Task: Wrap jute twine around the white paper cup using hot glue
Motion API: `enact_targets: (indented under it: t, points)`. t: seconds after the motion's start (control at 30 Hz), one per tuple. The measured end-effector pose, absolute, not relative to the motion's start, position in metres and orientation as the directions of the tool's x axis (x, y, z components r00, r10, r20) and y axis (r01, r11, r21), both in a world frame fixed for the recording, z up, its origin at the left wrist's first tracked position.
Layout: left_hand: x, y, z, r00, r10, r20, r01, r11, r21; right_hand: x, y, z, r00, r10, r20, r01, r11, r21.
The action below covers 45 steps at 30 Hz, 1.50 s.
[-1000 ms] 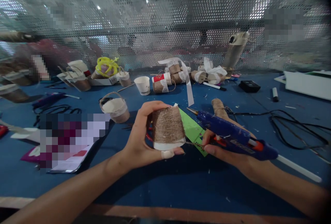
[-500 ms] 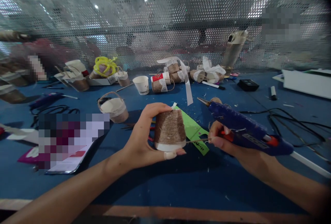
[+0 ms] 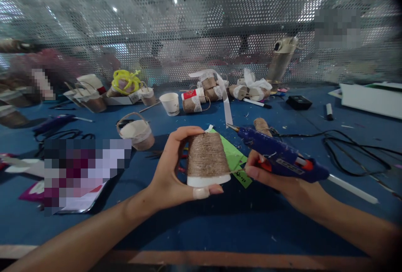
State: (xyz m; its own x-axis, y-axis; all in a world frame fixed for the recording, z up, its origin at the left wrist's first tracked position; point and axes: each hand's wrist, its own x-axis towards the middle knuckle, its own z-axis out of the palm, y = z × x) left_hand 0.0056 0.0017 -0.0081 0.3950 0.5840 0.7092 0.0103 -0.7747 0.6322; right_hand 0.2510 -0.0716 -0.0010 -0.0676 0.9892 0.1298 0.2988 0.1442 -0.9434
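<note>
Cup [image 3: 207, 154], twine-wrapped, head cam: held up wide end down over the blue table [image 3: 176, 238], right in front of the person. L hand [image 3: 171, 169] has it gripped, fingers up at the narrow end, thumb under the bare white rim. R hand [image 3: 270, 177] is closed on a glue gun [image 3: 273, 150], thumb + finger also pinching a twine strand [image 3: 237, 172] that runs to the cup near its rim. Gun tip's pointing L, apart from the cup. Green paper [image 3: 232, 154] behind cup, twine roll [image 3: 261, 125] behind gun, lil basket [image 3: 141, 136] off to the L w/ its handle up.
</note>
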Motion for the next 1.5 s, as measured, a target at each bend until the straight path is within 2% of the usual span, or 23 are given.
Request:
enact_targets:
  t: [0.33, 0.5, 0.8, 1.03, 1.27, 1.37, 1.5]
  points:
    - [0.011, -0.002, -0.010, 0.357, 0.579, 0.733, -0.008, -0.783, 0.622, 0.245, -0.071, -0.002, -0.066, 0.995, 0.074, 0.163, 0.084, -0.983]
    - [0.014, -0.004, -0.011, 0.318, 0.579, 0.751, -0.014, -0.789, 0.614, 0.247, -0.071, -0.005, -0.090, 0.994, 0.067, 0.166, 0.081, -0.983]
    - [0.015, -0.008, -0.012, 0.306, 0.545, 0.781, -0.109, -0.795, 0.597, 0.241, -0.070, -0.007, -0.087, 0.996, 0.024, 0.067, 0.030, -0.997]
    - [0.018, -0.011, -0.009, 0.321, 0.522, 0.790, -0.145, -0.798, 0.585, 0.241, -0.071, -0.006, -0.105, 0.994, 0.017, 0.117, 0.029, -0.993]
    - [0.015, -0.009, -0.015, 0.344, 0.515, 0.785, -0.037, -0.828, 0.560, 0.239, -0.071, -0.006, -0.090, 0.996, -0.007, 0.078, 0.000, -0.997]
    - [0.012, -0.008, -0.016, 0.368, 0.534, 0.761, -0.031, -0.811, 0.584, 0.241, -0.070, -0.009, -0.096, 0.995, 0.031, 0.071, 0.038, -0.997]
    - [0.010, -0.007, -0.014, 0.445, 0.544, 0.711, -0.077, -0.768, 0.636, 0.244, -0.068, -0.020, -0.095, 0.991, 0.098, -0.083, 0.091, -0.992]
